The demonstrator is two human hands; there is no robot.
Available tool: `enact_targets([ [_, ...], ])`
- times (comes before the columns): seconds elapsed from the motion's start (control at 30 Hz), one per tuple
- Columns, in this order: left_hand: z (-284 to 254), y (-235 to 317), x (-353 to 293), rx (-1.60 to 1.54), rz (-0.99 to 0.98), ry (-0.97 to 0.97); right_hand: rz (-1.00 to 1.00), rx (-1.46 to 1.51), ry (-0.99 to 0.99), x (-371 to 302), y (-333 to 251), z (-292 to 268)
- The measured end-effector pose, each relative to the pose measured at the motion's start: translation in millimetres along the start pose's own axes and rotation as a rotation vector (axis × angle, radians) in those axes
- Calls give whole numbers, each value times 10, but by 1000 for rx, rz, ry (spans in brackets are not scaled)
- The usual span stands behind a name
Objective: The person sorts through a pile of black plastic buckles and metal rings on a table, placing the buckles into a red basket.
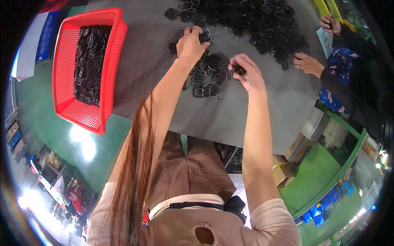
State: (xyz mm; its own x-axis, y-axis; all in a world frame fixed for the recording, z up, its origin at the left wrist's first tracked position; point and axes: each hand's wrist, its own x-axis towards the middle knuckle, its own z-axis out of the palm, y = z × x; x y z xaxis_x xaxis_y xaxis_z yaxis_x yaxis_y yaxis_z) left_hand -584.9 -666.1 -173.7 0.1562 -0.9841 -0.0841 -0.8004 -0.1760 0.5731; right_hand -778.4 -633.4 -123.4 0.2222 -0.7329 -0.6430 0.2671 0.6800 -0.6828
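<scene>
Left hand (190,46): fingers and thumb pinched on a small black piece (203,37), back of the hand facing up; right hand (249,74): fingers curled in around a dark piece (239,69), whose outline is blurred, so its exact form cannot be read. The two grips are apart, the left one slightly farther from the person's body. Between them and a little nearer the body, a loose group of black buckle-like pieces (205,78) lies on a grey table (279,117), several overlapping, some with thin metal loops; a few more dark pieces lie just left of the left grip. Bent wire loops (225,54) are scattered in the gap between the two grips. Beyond both, mostly ahead of the right grip, a large heap of black pieces (262,22) with pale metal loops spreads over the table. Well left of the left grip, a red basket (116,45) with perforated walls holds many black pieces (92,61) packed along its inside. To the right of the right grip, a co-worker's hand (308,64) reaches to the heap's near right edge; farther out on that side, another hand (331,25) is near a white sheet (325,42) and a yellow basket (328,9). Behind the right grip, toward the floor, stands a cardboard box (283,172)
</scene>
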Motion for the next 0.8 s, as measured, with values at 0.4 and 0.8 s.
enact_targets([
  [0.4, -934, -560, -135, -1071, -394, -455, -239, -1378, 107, 383, 154, 162],
  [0.8, -838, -587, -146, -431, -267, -241, -161, -561, -166, 355, 21, 229],
])
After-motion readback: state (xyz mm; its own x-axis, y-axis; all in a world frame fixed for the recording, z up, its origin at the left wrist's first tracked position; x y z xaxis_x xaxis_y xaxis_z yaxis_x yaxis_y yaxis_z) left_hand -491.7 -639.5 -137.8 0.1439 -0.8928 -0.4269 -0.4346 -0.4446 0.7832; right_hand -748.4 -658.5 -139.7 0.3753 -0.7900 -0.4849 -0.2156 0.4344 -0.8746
